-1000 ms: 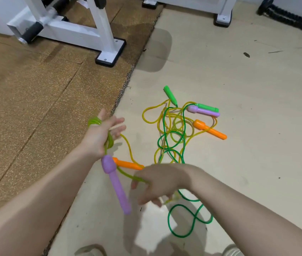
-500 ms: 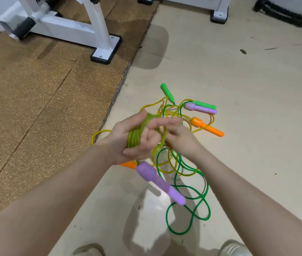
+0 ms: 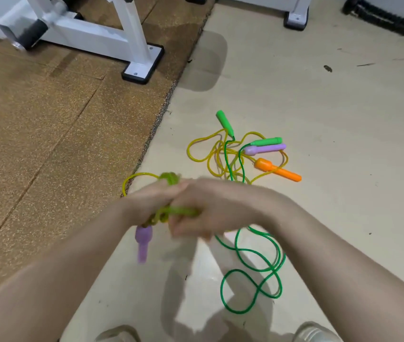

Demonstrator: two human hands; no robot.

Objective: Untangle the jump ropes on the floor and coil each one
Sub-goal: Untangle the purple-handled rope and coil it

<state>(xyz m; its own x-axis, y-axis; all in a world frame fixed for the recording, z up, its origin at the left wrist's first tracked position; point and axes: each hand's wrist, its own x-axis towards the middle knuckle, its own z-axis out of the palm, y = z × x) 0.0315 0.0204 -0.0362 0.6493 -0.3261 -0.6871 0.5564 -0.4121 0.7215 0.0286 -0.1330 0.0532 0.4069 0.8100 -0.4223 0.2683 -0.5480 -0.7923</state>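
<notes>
My left hand (image 3: 151, 203) holds a coil of yellow-green rope (image 3: 171, 180) wound around it, and a purple handle (image 3: 143, 239) dangles below it. My right hand (image 3: 210, 208) is pressed against the left and grips the same rope (image 3: 183, 211). Both hands are blurred. Beyond them on the pale floor lies a tangle of yellow rope (image 3: 202, 146) and green rope (image 3: 252, 275). Two green handles (image 3: 224, 120) (image 3: 267, 141), another purple handle (image 3: 265, 148) and an orange handle (image 3: 278, 169) lie in it.
A brown cork mat (image 3: 48, 134) covers the floor on the left. A white equipment frame (image 3: 131, 35) stands on it with a black-edged foot (image 3: 143, 67). Another white frame foot (image 3: 297, 19) and a black ribbed item (image 3: 381, 17) sit at the back. My shoes (image 3: 314, 333) show at the bottom.
My hands came together in front of me, with the right hand now closed over the rope at the left hand. The purple handle swung to hang straight down. The coil on the left hand grew.
</notes>
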